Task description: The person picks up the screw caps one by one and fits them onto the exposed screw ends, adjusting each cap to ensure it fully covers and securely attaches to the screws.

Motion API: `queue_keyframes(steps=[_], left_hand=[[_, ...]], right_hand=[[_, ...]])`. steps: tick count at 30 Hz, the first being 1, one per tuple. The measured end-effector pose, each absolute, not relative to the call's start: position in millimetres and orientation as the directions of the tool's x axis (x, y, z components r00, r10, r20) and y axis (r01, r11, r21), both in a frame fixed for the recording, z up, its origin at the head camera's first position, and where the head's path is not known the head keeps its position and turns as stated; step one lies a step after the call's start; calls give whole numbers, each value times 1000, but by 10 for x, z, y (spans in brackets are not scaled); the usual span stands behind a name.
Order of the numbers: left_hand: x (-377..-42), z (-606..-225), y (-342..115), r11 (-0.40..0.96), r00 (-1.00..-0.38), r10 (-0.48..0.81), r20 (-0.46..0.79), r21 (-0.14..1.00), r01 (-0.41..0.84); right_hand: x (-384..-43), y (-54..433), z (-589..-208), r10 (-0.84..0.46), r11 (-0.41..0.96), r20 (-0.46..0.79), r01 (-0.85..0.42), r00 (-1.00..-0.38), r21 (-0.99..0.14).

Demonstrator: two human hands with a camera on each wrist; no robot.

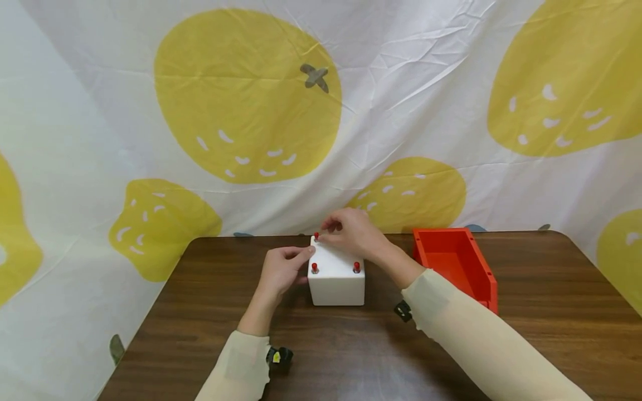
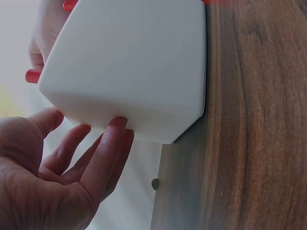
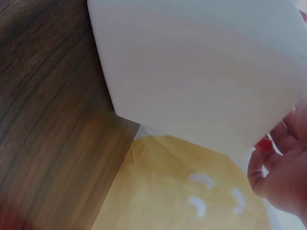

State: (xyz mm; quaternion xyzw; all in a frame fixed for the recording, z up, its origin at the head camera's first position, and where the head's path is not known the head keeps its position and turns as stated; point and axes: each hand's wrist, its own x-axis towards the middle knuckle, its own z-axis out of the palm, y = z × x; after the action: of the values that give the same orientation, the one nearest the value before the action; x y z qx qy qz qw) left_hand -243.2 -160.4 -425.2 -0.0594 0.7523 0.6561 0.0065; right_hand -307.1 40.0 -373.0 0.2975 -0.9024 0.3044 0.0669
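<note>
A white box (image 1: 337,291) stands on the table, its top carrying red-capped knobs near the corners: front left (image 1: 314,268), front right (image 1: 356,267) and back left (image 1: 316,236). My right hand (image 1: 353,231) covers the back right corner. Its thumb and bent fingers come right up to the back-left knob; I cannot tell whether they pinch it. With my left hand (image 1: 281,270) I steady the box from its left side. In the left wrist view, the straight fingers (image 2: 103,153) rest against that side and the thumb lies at the top edge.
An open red bin (image 1: 453,267) sits at the right on the brown wooden table (image 1: 351,356), partly behind my right forearm. A white curtain (image 1: 381,111) with yellow fruit prints hangs directly behind the table's back edge. Each wrist wears a small black camera.
</note>
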Motion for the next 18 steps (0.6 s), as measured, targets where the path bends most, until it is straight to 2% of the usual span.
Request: queue_keyframes(steps=[18], left_hand=[[-2442,-4265,-1602,169,-991,-90,-103,979,-117]], right_hand=[[-2893,709,-3596,-466,609,343,-577,-815,-544]])
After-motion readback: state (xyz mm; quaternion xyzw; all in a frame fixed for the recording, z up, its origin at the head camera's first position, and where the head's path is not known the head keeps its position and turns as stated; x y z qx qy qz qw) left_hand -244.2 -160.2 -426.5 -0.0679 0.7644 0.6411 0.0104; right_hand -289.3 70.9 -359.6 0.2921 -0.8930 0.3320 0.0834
